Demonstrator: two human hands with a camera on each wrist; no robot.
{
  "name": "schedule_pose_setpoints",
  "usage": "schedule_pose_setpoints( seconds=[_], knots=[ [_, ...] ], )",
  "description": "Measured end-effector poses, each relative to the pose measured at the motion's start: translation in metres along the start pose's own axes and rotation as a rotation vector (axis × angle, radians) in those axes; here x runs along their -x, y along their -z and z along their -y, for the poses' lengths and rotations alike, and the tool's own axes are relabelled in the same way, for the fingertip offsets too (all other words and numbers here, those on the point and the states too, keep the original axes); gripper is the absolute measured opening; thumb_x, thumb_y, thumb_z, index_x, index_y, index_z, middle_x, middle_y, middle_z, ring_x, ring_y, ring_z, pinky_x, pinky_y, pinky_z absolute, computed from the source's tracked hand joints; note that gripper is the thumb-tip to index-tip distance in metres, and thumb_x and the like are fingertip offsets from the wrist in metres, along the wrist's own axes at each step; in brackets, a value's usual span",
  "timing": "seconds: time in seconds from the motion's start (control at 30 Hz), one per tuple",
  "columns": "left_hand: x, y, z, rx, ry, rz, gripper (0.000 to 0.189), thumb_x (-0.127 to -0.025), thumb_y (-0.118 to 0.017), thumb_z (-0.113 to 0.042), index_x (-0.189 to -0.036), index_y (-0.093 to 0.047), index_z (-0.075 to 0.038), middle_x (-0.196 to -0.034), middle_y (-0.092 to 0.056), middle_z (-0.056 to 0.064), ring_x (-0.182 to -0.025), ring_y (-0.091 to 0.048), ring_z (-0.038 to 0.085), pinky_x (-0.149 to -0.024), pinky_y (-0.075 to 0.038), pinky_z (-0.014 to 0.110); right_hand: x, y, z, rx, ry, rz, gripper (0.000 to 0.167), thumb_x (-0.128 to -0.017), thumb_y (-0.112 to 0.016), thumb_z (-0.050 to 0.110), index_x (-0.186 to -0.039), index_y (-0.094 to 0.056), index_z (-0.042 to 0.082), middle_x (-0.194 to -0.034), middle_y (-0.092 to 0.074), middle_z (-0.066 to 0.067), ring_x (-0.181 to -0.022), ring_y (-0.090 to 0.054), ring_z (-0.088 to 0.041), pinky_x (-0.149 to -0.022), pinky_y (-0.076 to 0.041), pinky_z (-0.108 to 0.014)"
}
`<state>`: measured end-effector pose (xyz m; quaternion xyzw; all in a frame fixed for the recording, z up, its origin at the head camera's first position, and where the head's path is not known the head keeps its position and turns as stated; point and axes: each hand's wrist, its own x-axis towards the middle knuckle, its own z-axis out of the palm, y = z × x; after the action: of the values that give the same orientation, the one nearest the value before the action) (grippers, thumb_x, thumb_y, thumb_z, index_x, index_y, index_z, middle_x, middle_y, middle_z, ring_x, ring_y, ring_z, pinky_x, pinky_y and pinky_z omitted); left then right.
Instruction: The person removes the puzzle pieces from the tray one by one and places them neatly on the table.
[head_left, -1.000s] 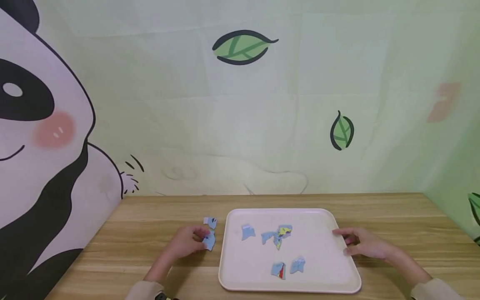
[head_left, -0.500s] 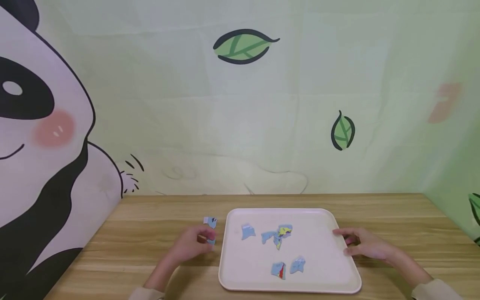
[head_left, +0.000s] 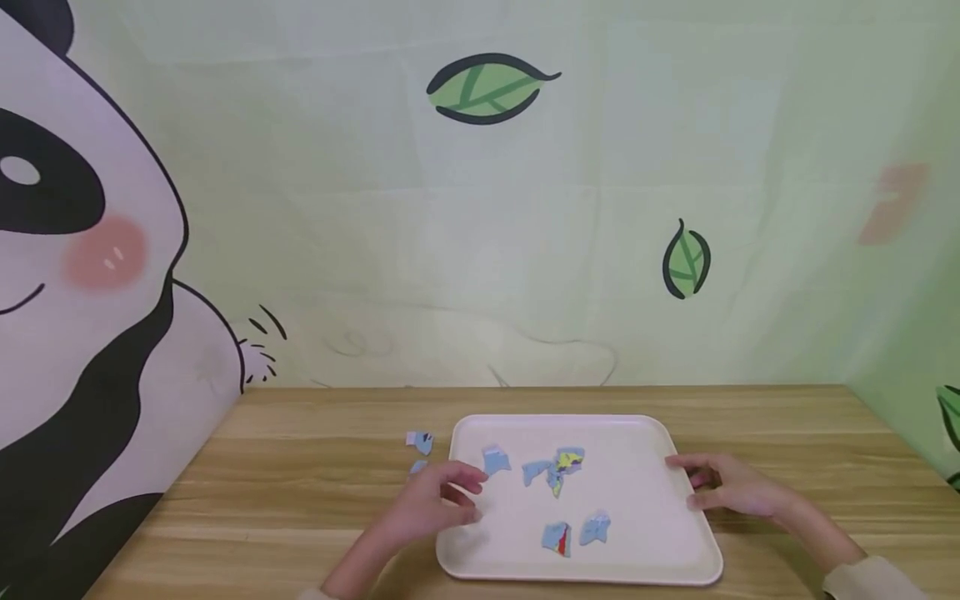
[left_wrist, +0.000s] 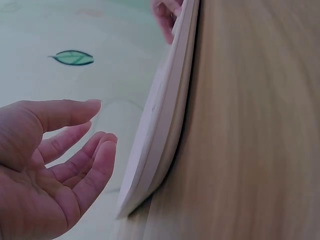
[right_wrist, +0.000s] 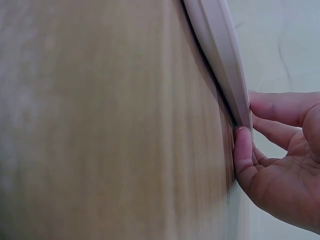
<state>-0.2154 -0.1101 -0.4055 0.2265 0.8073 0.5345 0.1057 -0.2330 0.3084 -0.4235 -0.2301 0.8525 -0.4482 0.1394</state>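
Note:
My left hand (head_left: 438,504) is over the left edge of the white tray (head_left: 645,533), fingers loosely bent. In the left wrist view a gap shows between its thumb and fingers (left_wrist: 102,167), with nothing held. My right hand (head_left: 738,487) grips the tray's right rim, one fingertip (right_wrist: 243,142) against the outer side. On the tray lie several blue jigsaw puzzle pieces: a joined cluster (head_left: 536,472) with yellow parts, a single piece (head_left: 496,461) at the left, a piece with a red stripe (head_left: 555,537) and a star-like piece (head_left: 596,528) near the front.
Left of the tray, on the wooden table (head_left: 300,467), lie a puzzle piece with dark marks (head_left: 424,442) and a blue piece (head_left: 417,467) partly hidden behind my left hand. A wall printed with a panda (head_left: 127,258) and leaves rises behind the table.
My left hand has left the loose pieces beside the tray and moved right, over its left edge. The blue piece it was touching still lies on the table. My right hand stays at the rim.

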Motion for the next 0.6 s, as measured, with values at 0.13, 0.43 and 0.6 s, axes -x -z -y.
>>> schedule_pose_setpoints(
  seconds=[0.13,0.43,0.6],
  knots=[
    [-0.003,-0.012,-0.004,-0.003,-0.032,0.025,0.038,-0.073,-0.071,0.001,-0.109,-0.058,0.004,-0.096,-0.061,0.018,-0.079,-0.061,0.020,-0.067,-0.050,0.021,0.000,0.000,0.000,-0.001,-0.009,-0.002,0.062,-0.077,-0.066,0.009,-0.125,-0.037,-0.019,-0.097,-0.053,-0.013,-0.082,-0.048,-0.005,-0.067,-0.043,-0.019],
    [-0.010,-0.035,-0.010,-0.022,-0.002,0.071,0.036,-0.072,-0.073,-0.002,-0.107,-0.060,-0.002,-0.095,-0.060,0.010,-0.077,-0.060,0.016,-0.064,-0.049,0.021,0.000,0.000,0.001,-0.006,-0.005,-0.004,0.063,-0.077,-0.067,0.009,-0.125,-0.037,-0.019,-0.098,-0.054,-0.015,-0.083,-0.048,-0.004,-0.067,-0.044,-0.019],
    [-0.013,-0.047,-0.015,0.001,0.005,0.089,0.036,-0.071,-0.073,0.000,-0.105,-0.061,-0.002,-0.095,-0.060,0.009,-0.079,-0.061,0.016,-0.063,-0.049,0.020,0.000,0.000,0.002,-0.005,-0.021,-0.002,0.063,-0.077,-0.066,0.009,-0.126,-0.037,-0.018,-0.097,-0.054,-0.014,-0.083,-0.048,-0.005,-0.067,-0.044,-0.020]
  ],
)
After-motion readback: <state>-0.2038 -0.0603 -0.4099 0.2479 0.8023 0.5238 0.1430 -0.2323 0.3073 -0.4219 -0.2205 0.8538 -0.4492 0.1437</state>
